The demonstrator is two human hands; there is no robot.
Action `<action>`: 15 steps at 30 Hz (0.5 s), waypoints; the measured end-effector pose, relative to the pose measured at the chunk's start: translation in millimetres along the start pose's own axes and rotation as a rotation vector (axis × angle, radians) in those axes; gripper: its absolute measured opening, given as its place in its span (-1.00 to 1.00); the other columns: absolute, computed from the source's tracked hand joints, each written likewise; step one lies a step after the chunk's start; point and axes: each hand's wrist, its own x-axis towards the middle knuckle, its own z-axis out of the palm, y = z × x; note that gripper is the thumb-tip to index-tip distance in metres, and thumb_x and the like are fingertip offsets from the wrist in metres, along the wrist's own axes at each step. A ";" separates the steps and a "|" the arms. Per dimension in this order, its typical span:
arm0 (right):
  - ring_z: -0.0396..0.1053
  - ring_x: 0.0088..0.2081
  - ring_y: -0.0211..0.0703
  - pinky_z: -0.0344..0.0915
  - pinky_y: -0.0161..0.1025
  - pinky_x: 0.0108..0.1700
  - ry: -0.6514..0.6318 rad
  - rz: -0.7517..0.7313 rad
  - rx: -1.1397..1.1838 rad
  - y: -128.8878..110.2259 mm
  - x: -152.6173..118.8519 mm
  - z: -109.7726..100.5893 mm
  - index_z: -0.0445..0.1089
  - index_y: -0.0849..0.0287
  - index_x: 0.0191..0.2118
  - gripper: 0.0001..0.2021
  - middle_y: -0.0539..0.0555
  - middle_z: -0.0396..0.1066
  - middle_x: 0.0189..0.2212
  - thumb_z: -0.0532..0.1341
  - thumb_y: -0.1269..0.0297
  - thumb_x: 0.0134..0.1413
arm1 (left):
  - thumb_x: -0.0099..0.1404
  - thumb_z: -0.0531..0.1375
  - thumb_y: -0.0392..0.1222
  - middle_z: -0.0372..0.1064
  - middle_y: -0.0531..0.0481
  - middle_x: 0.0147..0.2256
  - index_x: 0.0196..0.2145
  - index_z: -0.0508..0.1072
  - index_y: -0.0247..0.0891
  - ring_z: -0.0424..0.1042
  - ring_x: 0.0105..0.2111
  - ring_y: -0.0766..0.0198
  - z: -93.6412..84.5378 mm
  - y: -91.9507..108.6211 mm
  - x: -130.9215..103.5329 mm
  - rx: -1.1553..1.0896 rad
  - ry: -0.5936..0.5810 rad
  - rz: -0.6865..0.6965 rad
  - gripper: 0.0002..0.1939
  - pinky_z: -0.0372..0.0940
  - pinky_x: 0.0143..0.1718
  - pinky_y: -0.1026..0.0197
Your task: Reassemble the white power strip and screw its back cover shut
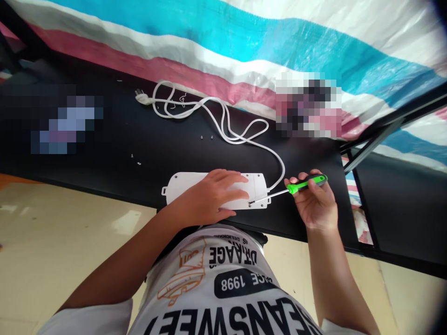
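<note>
Nearest the camera, a white cotton-looking T-shirt with black lettering and an orange drawing (195, 291) covers the person's front; beyond it, at the near edge of a long matt black desk (164, 144), lies an oblong white plastic case (188, 181) with small dark holes along its edges and a tab at each short end; the left hand (221, 195) rests palm down across the middle of the case, fingers spread, thumb along its near edge; the right hand (316, 200), turned palm up just beyond the right end of the case, has its fingers curled round the grip of a green-and-black-handled screwdriver (294, 188), whose thin metal shaft slants to the case's near right corner; the tip is at a hole there, though I cannot tell whether it is seated; a white cable (284, 167) leaves the case's right end and loops away leftward to a pale pronged plug (142, 97); two small screws (212, 137) stand near each other between cable and case; behind the desk hangs a blue, white and pink striped plastic sheet (209, 37)
</note>
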 end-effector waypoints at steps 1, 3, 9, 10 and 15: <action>0.58 -0.17 -0.20 0.53 0.00 0.16 -0.001 0.000 0.001 0.5 0.1 -0.2 0.47 -0.03 -0.10 -0.76 -0.08 0.50 -0.24 0.41 0.31 0.11 | 0.30 0.37 -0.26 0.25 -0.13 0.30 0.09 0.48 -0.14 0.21 0.29 -0.05 0.1 -0.3 0.0 -0.001 -0.003 0.004 -0.60 0.12 0.35 -0.13; 0.57 -0.16 -0.20 0.53 -0.01 0.15 -0.001 -0.001 0.006 1.6 0.1 -1.0 0.48 -0.02 -0.10 -0.76 -0.07 0.50 -0.24 0.41 0.31 0.11 | 0.31 0.36 -0.26 0.25 -0.13 0.30 0.08 0.49 -0.14 0.22 0.29 -0.06 0.6 -1.1 0.0 0.000 -0.014 0.010 -0.61 0.09 0.37 -0.14; 0.57 -0.18 -0.16 0.50 0.13 0.18 -0.002 -0.010 0.005 0.8 -2.0 -4.7 0.47 -0.01 -0.10 -0.75 -0.06 0.48 -0.26 0.41 0.30 0.10 | 0.39 0.28 -0.28 0.30 -0.12 0.27 0.07 0.51 -0.12 0.19 0.34 -0.04 0.5 0.8 0.8 0.004 -0.060 0.032 -0.69 -0.02 0.42 -0.22; 0.57 -0.18 -0.16 0.50 0.14 0.19 0.001 -0.011 0.003 0.5 -2.8 -4.9 0.46 -0.01 -0.09 -0.74 -0.06 0.48 -0.26 0.41 0.30 0.09 | 0.40 0.27 -0.29 0.31 -0.11 0.26 0.07 0.51 -0.12 0.19 0.34 -0.03 0.3 2.0 0.9 0.003 -0.070 0.030 -0.70 -0.04 0.43 -0.23; 0.58 -0.19 -0.17 0.49 0.15 0.19 0.024 -0.008 -0.016 0.6 -7.4 -4.3 0.45 -0.02 -0.09 -0.72 -0.07 0.49 -0.25 0.43 0.30 0.07 | 0.41 0.21 -0.37 0.35 -0.07 0.23 0.06 0.53 -0.10 0.19 0.34 0.02 1.1 8.3 0.1 0.014 -0.093 0.011 -0.68 -0.08 0.45 -0.25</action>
